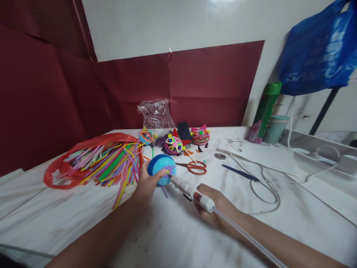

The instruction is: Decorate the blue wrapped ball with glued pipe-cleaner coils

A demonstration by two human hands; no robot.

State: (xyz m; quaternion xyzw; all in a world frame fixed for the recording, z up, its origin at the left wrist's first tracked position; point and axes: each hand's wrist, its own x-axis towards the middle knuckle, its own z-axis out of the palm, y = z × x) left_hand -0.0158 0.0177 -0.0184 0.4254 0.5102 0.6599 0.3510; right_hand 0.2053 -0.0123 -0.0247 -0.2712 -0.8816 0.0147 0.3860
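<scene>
My left hand (147,182) is closed around a blue ball (156,164) coiled from pipe cleaners, its front a lighter blue with a small purple and yellow patch. The thumb presses near that patch. A purple strip (164,192) sticks out below the ball. In my right hand (213,203) is a white hot glue gun (185,187), fingers wrapped round its handle. Its nozzle points left and meets or nearly meets the ball's patch; I cannot tell if they touch. A clear glue stick (245,234) trails from the gun's back end. Orange-handled scissors (196,167) lie just behind.
A red plastic bag (60,182) of colourful pipe cleaners lies left. Decorated balls (173,144) and a dark phone (184,132) sit at the back. To the right are a blue cutter (240,172), a looping cable (277,195), a green spray can (264,111) and a cup (275,128).
</scene>
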